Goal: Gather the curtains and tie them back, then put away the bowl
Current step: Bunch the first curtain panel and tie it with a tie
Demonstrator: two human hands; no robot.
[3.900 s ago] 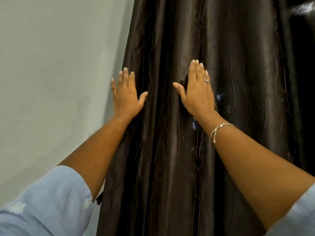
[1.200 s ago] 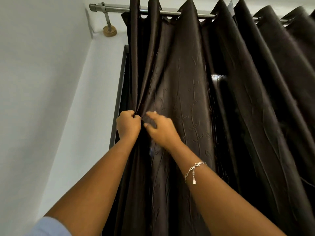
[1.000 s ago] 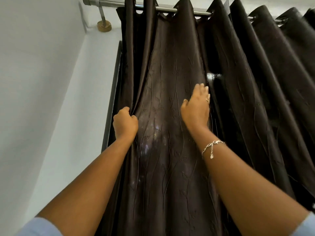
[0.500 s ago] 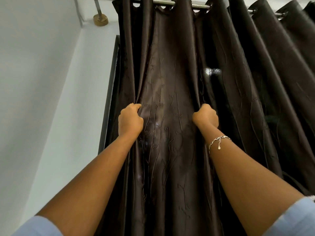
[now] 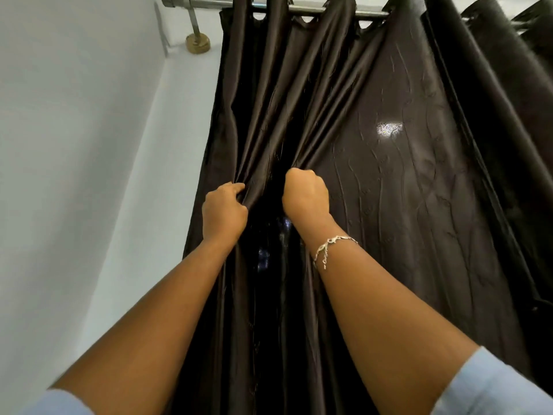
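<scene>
A dark brown glossy curtain (image 5: 404,181) hangs in pleats from a metal rod (image 5: 323,9) and fills the middle and right of the view. My left hand (image 5: 224,211) grips the bunched folds near the curtain's left edge. My right hand (image 5: 305,196), with a silver bracelet on its wrist, is fisted round a further fold close beside the left one, and the cloth fans up from both fists to the rod. No bowl and no tie-back is in view.
A white wall (image 5: 74,175) runs along the left and meets the window wall in a corner. A brass rod bracket (image 5: 197,43) is fixed near the top of that corner. More curtain pleats (image 5: 508,70) hang at the far right.
My right hand has pulled its fold leftward until it is close beside my left hand, bunching the panel that lay flat between them. The view has shifted to the left.
</scene>
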